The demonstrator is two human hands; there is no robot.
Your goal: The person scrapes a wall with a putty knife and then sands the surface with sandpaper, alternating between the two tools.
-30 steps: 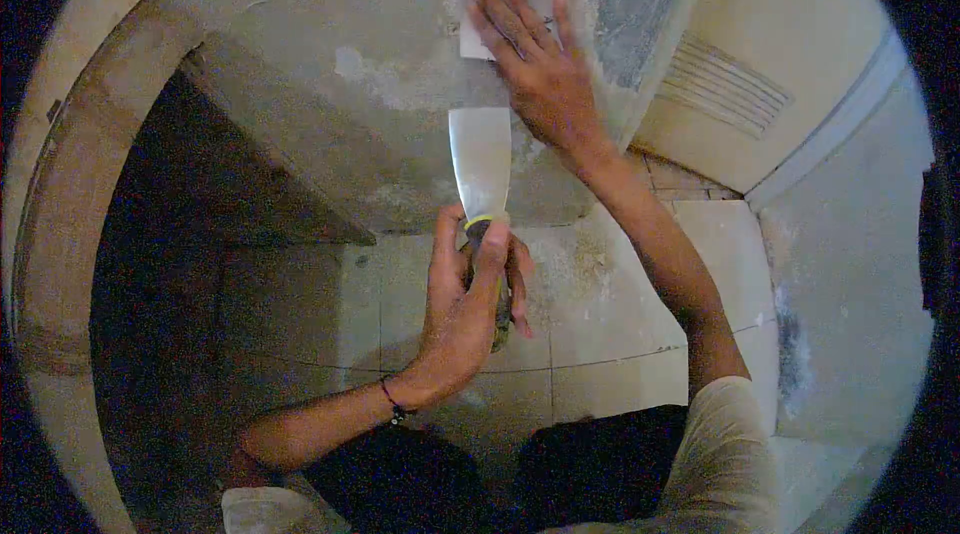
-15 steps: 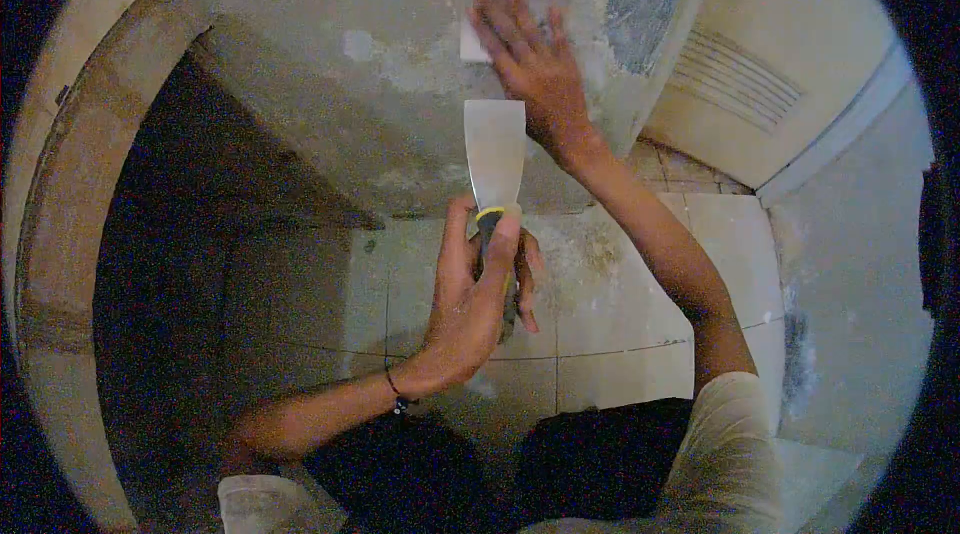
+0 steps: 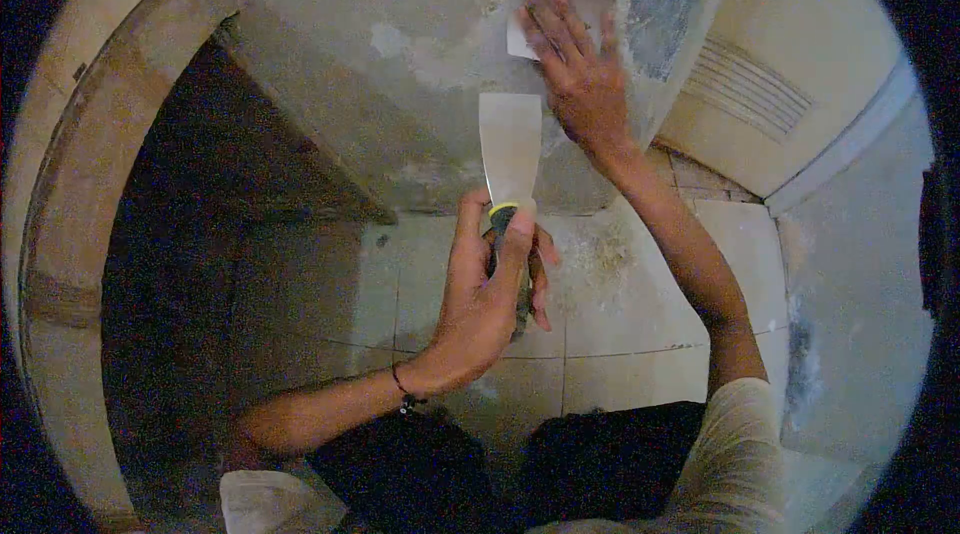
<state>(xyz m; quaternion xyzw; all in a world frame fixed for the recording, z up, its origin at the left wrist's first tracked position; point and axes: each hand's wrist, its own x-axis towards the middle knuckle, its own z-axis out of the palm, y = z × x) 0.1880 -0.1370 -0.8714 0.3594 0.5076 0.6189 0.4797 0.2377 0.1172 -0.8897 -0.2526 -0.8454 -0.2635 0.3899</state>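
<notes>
My left hand [image 3: 490, 279] is wrapped round the dark handle of a putty knife [image 3: 512, 149]. Its wide, pale blade points up toward the wall, with a yellow ring where it meets the handle. Higher up, my right hand [image 3: 585, 79] lies flat on a sheet of what looks like sandpaper [image 3: 521, 42], fingers spread, pressing it to the rough grey wall [image 3: 430, 124]. A white corner of the sheet shows left of the fingers, and a brownish part shows above; my hand covers the middle.
Pale floor tiles [image 3: 640, 374] with a brownish stain lie below the wall. On the right stands a cream door [image 3: 750, 64] with a slatted vent. A dark opening [image 3: 200, 234] and a curved brownish edge [image 3: 70, 234] are on the left. My dark-clothed knees show at the bottom.
My right hand and the sandpaper have shifted slightly right along the wall. The view has also moved a little. The left hand keeps its hold on the putty knife.
</notes>
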